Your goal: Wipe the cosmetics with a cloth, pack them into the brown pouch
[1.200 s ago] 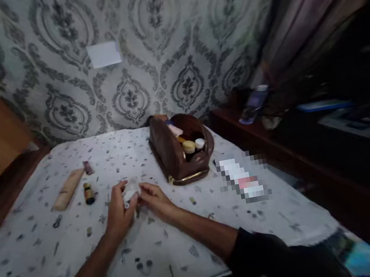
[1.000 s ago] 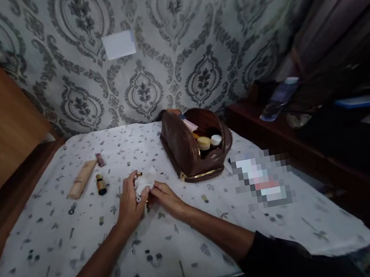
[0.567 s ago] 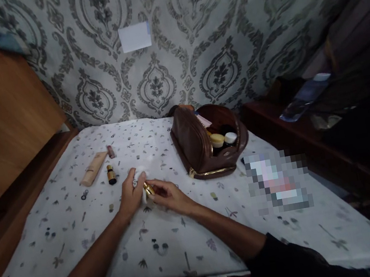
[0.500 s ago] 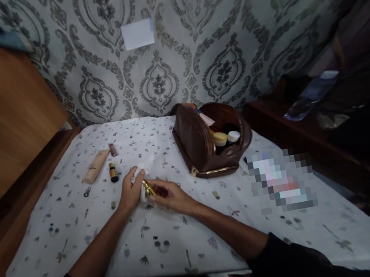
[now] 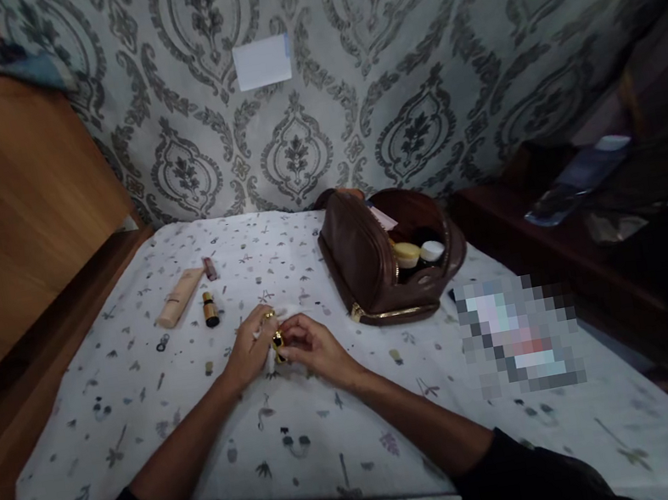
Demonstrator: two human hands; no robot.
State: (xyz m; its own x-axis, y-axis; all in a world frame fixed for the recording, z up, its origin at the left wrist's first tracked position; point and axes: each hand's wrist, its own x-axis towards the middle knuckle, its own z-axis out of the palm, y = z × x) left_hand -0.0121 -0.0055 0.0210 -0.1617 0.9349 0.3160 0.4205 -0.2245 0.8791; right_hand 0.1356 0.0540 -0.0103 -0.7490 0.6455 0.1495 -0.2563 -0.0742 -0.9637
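Observation:
Both hands meet above the patterned white cloth near the middle. My left hand (image 5: 252,346) is closed on a white wipe (image 5: 284,312), partly hidden by the fingers, with a small gold piece showing at its fingertips. My right hand (image 5: 318,347) pinches a small shiny gold bottle (image 5: 279,344) between thumb and fingers, right beside the left fingertips. To the left of the hands a small gold and black bottle (image 5: 210,310) lies near a beige tube (image 5: 180,298) and a small pinkish item (image 5: 210,268).
An open brown bag (image 5: 358,259) holding jars with yellow and white lids stands right of the hands. A blurred-out flat object (image 5: 517,334) lies farther right. A wooden cabinet (image 5: 9,204) borders the left; a patterned wall is behind.
The gold bottle has turned more upright in the right fingers, and a gold piece now shows at the left fingertips. The whole view has shifted slightly.

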